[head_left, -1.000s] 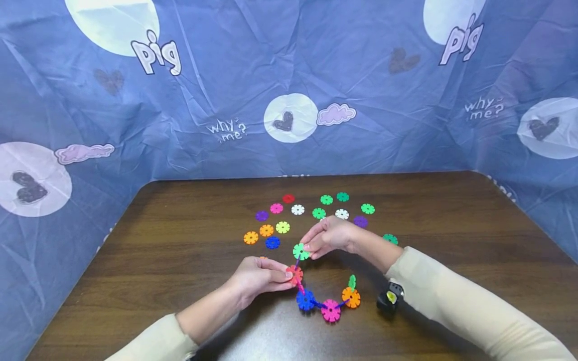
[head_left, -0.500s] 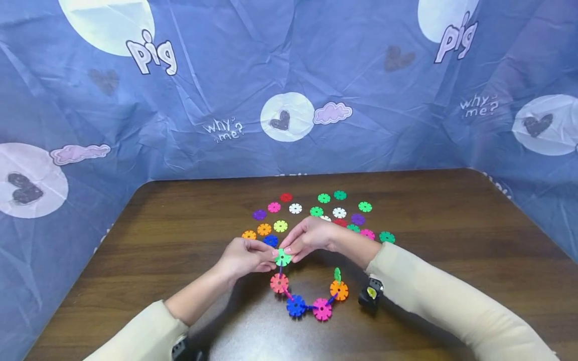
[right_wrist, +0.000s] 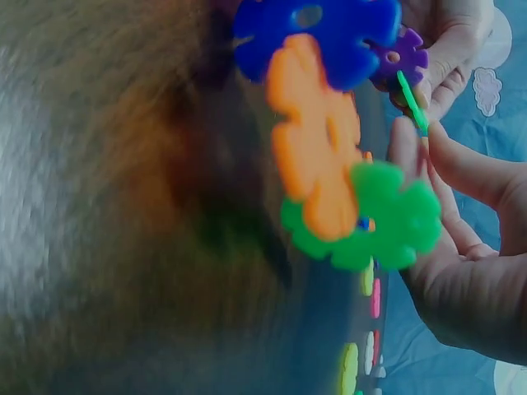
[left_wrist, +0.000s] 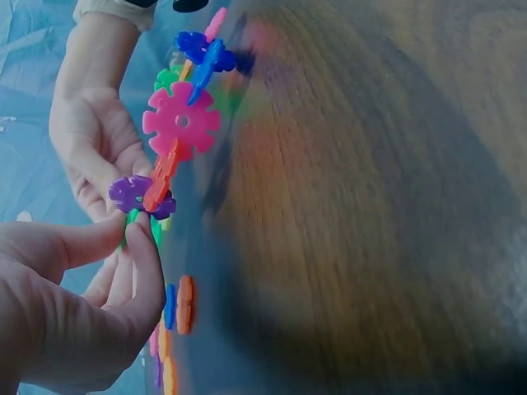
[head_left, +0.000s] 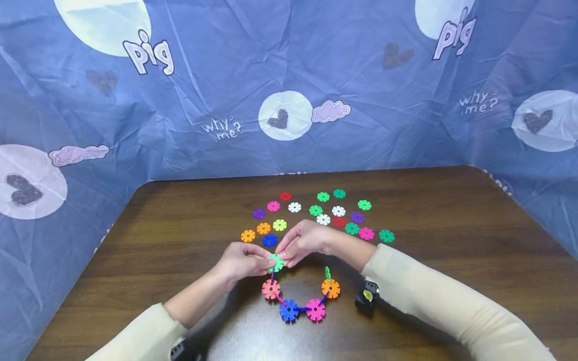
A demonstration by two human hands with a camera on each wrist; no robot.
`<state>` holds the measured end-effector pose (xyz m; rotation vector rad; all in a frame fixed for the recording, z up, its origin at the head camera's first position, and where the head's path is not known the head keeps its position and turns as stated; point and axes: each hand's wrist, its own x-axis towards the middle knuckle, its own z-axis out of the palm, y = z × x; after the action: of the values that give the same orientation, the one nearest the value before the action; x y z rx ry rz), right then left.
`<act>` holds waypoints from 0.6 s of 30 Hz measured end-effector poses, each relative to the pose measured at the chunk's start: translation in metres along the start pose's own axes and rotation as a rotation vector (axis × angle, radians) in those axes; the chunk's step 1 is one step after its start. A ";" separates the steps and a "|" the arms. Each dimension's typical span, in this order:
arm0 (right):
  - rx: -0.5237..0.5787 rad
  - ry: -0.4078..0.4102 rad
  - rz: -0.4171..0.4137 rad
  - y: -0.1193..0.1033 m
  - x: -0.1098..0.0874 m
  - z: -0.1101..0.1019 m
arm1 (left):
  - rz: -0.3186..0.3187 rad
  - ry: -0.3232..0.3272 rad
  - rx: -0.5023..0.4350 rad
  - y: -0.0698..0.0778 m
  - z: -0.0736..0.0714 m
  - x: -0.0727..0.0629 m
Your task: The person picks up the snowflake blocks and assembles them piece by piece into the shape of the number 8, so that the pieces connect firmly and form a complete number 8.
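Observation:
My left hand [head_left: 244, 261] and right hand [head_left: 307, 243] both pinch a light green notched disc [head_left: 276, 262] from opposite sides, above the table. A curved chain of interlocked notched discs hangs from it. Edge-on below the green disc is a purple disc [left_wrist: 136, 195], then come a coral disc [head_left: 271, 289], a blue disc [head_left: 289, 310], a pink disc [head_left: 315, 310] and an orange disc [head_left: 331, 288]. At the chain's other end a green disc [right_wrist: 370, 218] stands upright on the orange one. Close to the left fingertips, the purple disc slots into the coral one in the left wrist view.
Loose notched discs lie scattered beyond the hands, among them a yellow disc [head_left: 279, 225], a red disc [head_left: 285, 196] and a dark green disc [head_left: 386, 235]. The brown wooden table [head_left: 189, 210] ends at a blue printed cloth [head_left: 244, 60]. A wrist camera [head_left: 367, 296] hangs under the right sleeve.
My left hand has moved from the coral disc up to the light green disc, which the right hand held before. The hands and chain have shifted left, and the chain has spread wider.

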<state>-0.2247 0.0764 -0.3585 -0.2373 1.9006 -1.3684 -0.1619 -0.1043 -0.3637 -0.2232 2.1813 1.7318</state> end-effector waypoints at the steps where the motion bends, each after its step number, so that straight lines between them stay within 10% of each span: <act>1: -0.007 0.004 -0.007 0.001 0.000 -0.001 | 0.004 -0.006 -0.001 -0.001 -0.002 0.000; 11: -0.165 0.041 -0.098 -0.004 0.007 0.007 | 0.033 -0.089 0.049 -0.014 -0.039 -0.006; 18: -0.549 0.104 -0.230 -0.013 0.023 0.024 | 0.034 -0.101 0.076 -0.018 -0.055 -0.010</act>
<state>-0.2279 0.0406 -0.3616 -0.6825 2.3670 -0.9825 -0.1558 -0.1630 -0.3659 -0.0779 2.1845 1.6369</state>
